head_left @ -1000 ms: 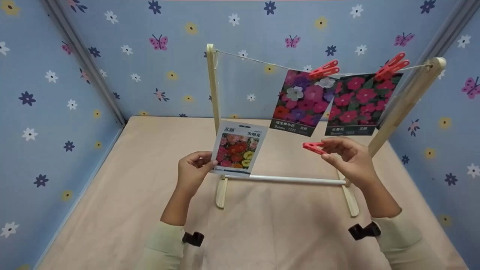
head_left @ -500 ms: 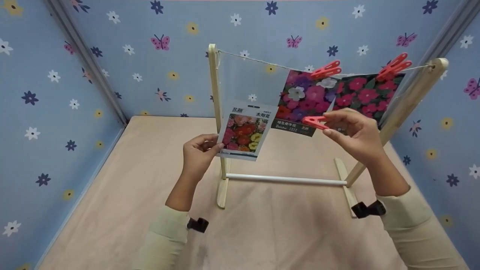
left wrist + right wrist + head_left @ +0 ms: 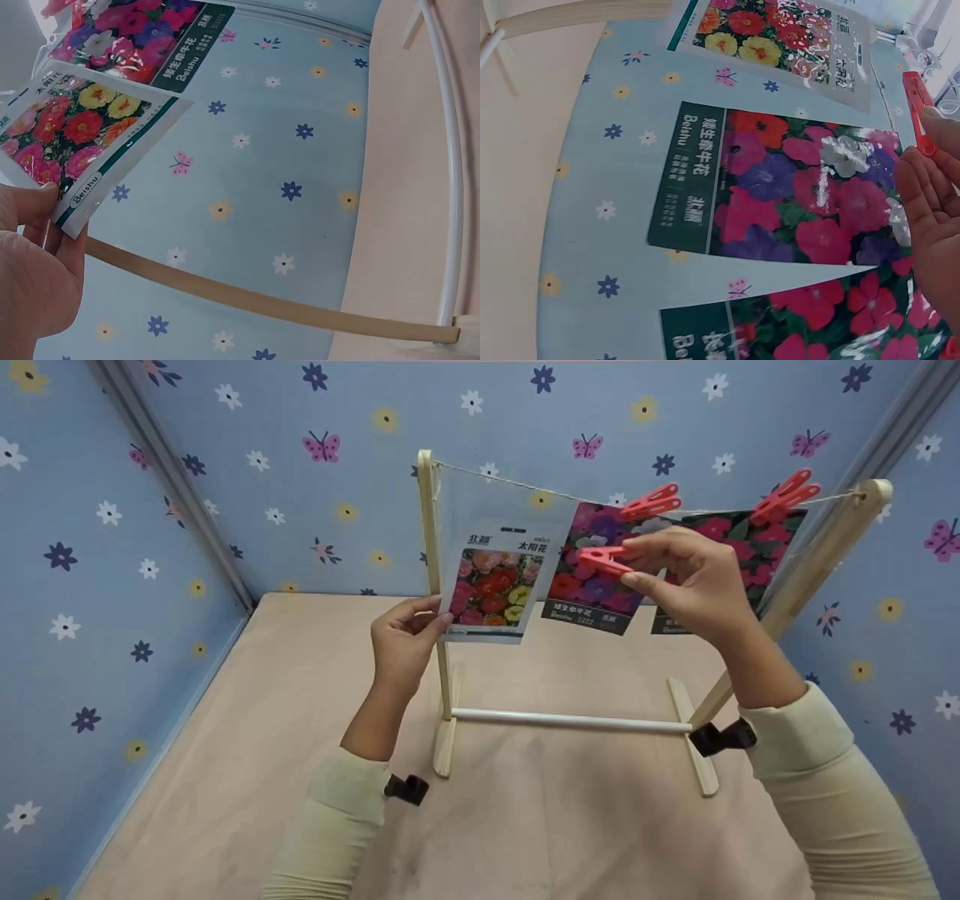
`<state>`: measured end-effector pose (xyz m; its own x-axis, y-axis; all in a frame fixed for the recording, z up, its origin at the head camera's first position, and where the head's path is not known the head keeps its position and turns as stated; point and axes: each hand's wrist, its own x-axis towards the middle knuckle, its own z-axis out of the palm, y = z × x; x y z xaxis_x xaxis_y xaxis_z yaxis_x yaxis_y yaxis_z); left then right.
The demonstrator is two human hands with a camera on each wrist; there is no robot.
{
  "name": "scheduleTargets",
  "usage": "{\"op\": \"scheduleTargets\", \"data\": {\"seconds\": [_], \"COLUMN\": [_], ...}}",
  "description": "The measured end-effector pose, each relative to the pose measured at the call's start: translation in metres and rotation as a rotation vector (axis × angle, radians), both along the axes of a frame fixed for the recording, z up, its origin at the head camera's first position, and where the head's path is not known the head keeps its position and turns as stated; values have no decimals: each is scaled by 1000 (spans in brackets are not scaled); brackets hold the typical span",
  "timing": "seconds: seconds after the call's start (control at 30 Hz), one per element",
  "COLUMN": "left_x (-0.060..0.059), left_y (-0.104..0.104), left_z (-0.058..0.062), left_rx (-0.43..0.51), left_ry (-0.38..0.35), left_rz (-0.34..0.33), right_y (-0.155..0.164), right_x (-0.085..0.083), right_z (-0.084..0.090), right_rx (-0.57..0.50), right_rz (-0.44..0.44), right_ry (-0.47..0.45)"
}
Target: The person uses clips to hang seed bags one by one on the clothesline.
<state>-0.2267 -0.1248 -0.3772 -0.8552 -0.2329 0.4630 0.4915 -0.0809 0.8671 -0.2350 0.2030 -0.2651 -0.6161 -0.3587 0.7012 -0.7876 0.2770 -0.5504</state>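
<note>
My left hand (image 3: 405, 649) pinches the lower left corner of a white flower seed packet (image 3: 493, 592), thumb in front. The packet stands upright just below the left part of a string (image 3: 514, 484). Between thumb and fingers, my right hand (image 3: 694, 585) pinches a red clothespin (image 3: 600, 560), its free end pointing left. Behind that hand, a seed packet with purple and pink flowers (image 3: 585, 604) hangs from the string by a red clothespin (image 3: 651, 501). Right of it hangs a dark seed packet with pink flowers (image 3: 784, 532), partly hidden, under another red clothespin (image 3: 785, 496).
The string runs between a left wooden post (image 3: 430, 525) and a right wooden post (image 3: 825, 559). A white rod (image 3: 570, 719) joins the posts low down. The stand is on a pinkish tabletop (image 3: 300, 697), with flower-patterned blue walls (image 3: 255, 495) around it.
Both hands have risen toward the string, bringing the white packet and the clothespin up. The right hand has also shifted left, now covering part of the hanging packets.
</note>
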Motion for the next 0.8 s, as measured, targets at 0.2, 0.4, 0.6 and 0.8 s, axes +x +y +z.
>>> {"op": "scheduleTargets", "data": {"seconds": [0.2, 0.4, 0.6, 0.8], "left_x": [-1, 0, -1, -1], "left_y": [9, 21, 29, 36], "left_z": [6, 15, 18, 20], "left_rx": [102, 176, 233, 272], "left_ry": [-78, -133, -163, -214], "left_rz": [10, 27, 46, 68], "right_y": [-14, -29, -43, -52], "right_x": [-3, -5, -7, -14], "right_z": [18, 39, 56, 65], "right_rx": [63, 139, 212, 251], "right_rz": [-43, -88, -146, -225], "right_ry": [12, 40, 30, 60]}}
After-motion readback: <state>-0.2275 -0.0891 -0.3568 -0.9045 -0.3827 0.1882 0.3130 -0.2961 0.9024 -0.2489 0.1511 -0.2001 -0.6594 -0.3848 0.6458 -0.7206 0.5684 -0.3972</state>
